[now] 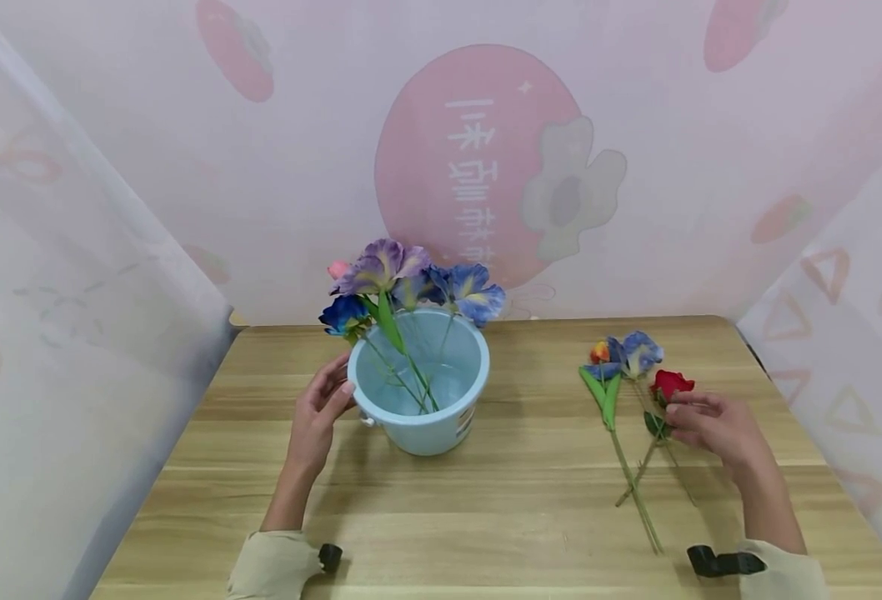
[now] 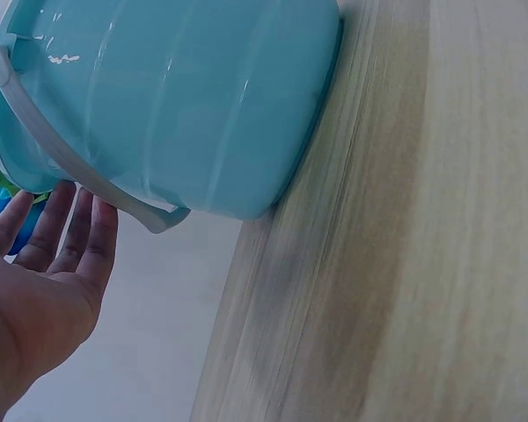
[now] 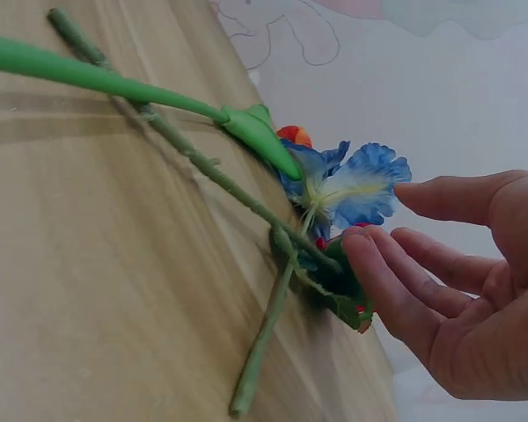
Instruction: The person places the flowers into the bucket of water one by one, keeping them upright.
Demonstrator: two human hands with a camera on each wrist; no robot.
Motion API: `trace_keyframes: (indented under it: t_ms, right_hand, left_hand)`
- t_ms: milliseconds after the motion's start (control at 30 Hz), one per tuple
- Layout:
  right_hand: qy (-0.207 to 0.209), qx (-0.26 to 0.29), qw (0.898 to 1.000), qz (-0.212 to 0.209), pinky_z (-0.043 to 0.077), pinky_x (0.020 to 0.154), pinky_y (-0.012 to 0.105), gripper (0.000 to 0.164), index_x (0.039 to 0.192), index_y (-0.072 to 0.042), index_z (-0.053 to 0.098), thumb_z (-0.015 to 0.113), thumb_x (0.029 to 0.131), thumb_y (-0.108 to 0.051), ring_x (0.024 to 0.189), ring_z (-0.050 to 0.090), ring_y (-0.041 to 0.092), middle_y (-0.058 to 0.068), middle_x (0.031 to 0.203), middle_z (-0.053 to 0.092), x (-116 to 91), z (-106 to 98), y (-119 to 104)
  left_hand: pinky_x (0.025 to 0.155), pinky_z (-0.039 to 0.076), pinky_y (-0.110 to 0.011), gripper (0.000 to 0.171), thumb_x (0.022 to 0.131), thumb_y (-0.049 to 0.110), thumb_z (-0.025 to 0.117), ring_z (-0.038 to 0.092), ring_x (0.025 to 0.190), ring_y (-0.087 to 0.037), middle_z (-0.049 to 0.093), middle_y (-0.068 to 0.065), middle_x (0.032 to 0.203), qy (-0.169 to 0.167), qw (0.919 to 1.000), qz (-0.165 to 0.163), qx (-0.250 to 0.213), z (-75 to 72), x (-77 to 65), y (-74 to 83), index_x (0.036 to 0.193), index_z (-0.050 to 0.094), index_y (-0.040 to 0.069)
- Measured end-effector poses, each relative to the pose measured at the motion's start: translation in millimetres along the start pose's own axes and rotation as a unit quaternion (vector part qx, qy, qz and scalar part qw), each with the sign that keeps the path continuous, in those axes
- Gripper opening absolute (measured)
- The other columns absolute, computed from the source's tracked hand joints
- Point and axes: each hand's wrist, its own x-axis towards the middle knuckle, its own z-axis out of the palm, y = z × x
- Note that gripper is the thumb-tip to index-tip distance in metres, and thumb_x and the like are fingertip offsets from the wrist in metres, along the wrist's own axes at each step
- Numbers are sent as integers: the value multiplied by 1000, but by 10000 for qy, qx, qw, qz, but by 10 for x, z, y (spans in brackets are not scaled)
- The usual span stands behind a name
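A light blue bucket (image 1: 423, 429) stands upright on the wooden table, with several artificial flowers (image 1: 385, 271) leaning in it, purple and blue. My left hand (image 1: 321, 412) touches the bucket's left side near the rim. In the left wrist view, the fingers (image 2: 95, 242) reach under the rim, near the bucket's pale handle (image 2: 70, 163). My right hand (image 1: 711, 425) is at a red rose (image 1: 669, 385), thumb and fingers apart in the right wrist view. Beside the rose lie a blue iris (image 1: 639, 354) and an orange tulip (image 1: 600, 352), their stems crossing.
The wooden table (image 1: 531, 517) has a printed backdrop (image 1: 298, 183) behind it and pale walls at both sides. A black strap (image 1: 726, 562) is on the right wrist. The bucket is left of the middle, and the loose flowers lie to the right.
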Motion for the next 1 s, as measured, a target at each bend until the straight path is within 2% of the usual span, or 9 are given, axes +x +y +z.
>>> trace_keyframes:
  t_ms: [267,400,667,800,1000]
  right_hand:
    - [33,292,9990,341,67,84,28,70,157,19,30,65,108,-16,89,78,3,-11,101,77,21,43,105]
    - [113,357,9982,468,67,83,28,71,157,19,32,68,106,-16,87,79,4,-13,100,76,39,61,140]
    - [524,13,9961,710,67,81,27,74,153,13,45,79,100,-25,86,76,1,3,117,73,73,156,198]
    - [794,-188,9931,842,67,76,26,69,148,10,52,82,97,-25,81,75,0,-1,110,74,89,199,208]
    - [848,-143,9932,790,67,76,27,64,148,9,52,79,98,-21,81,75,1,-11,99,75,90,213,185]
  left_hand:
    - [94,63,-23,48,112,19,57,67,123,-9,61,-17,146,41,9999,-89,26,-5,-9,15,158,51,7]
    - [94,63,-23,48,112,19,57,67,123,-10,62,-14,145,61,9999,-108,27,-5,-21,-2,158,51,7]
    - [95,63,-23,47,113,19,56,67,124,-10,62,-14,145,64,9999,-84,78,-6,-35,-3,158,51,7]
    - [95,63,-23,47,113,19,56,67,124,-10,61,-18,147,23,10000,-35,63,-6,-26,0,158,50,6]
    - [95,63,-23,47,113,18,56,67,124,-10,61,-18,147,-6,10000,27,7,7,-9,18,158,50,5]
